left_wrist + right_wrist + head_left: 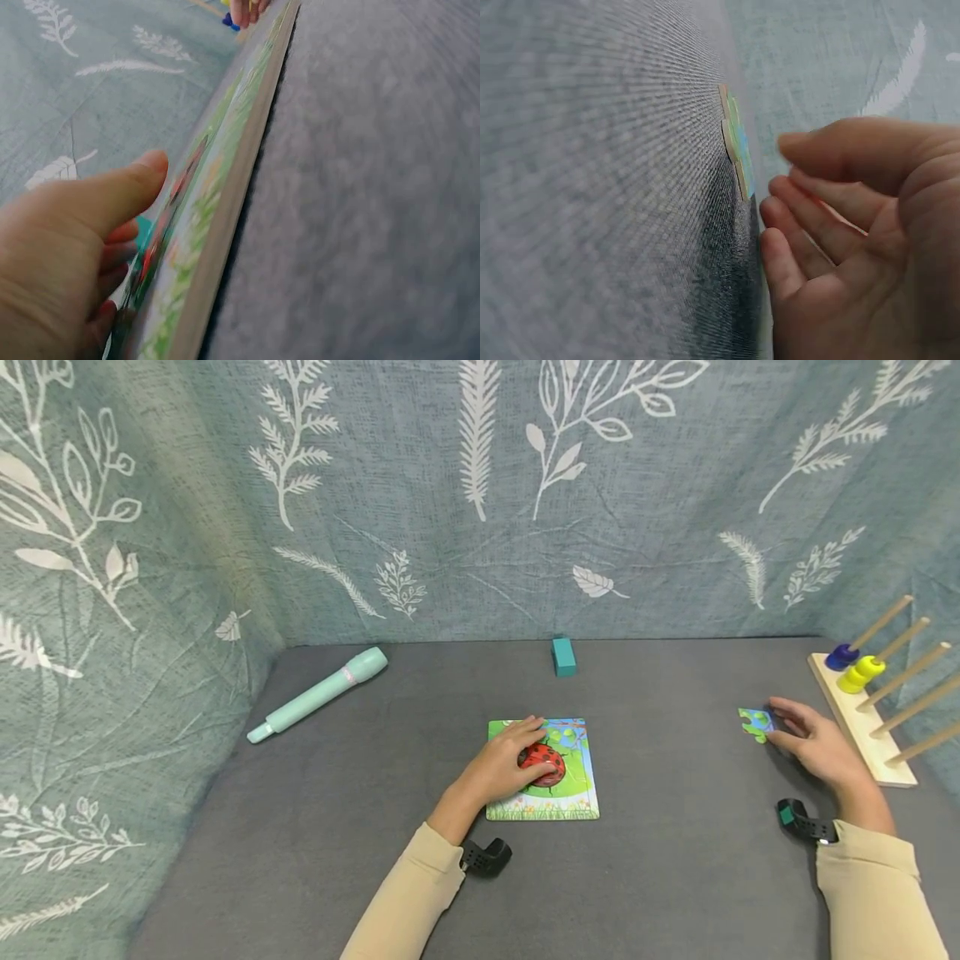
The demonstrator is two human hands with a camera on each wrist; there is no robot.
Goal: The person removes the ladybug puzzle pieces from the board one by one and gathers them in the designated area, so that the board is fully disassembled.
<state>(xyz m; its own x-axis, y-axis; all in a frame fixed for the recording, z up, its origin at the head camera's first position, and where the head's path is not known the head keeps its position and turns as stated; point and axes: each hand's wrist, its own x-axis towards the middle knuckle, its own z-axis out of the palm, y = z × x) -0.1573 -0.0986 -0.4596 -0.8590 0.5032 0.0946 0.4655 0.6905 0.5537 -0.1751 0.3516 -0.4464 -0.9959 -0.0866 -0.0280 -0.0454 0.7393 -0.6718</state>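
Note:
A ladybug jigsaw puzzle point(577, 793) in a flat square board lies in the middle of the table. My left hand point(504, 764) is over its left part, thumb and fingers spread about the red ladybug point(553, 770) and partly covering it. In the left wrist view the left thumb point(127, 191) stands slightly off the board; finger contact is hard to see. Far to the right, a loose blue and green puzzle piece point(756, 723) lies flat on the cloth. Beside it is my right hand point(817, 747), fingers loosely bent; the right wrist view shows a gap between the thumb and the piece point(739, 146).
A wooden peg stand point(862, 722) with blue and yellow beads is just right of my right hand. A teal block point(563, 657) sits behind the puzzle. At the back left lies a mint-green tube-shaped object point(318, 697). A patterned curtain point(420, 502) borders the table.

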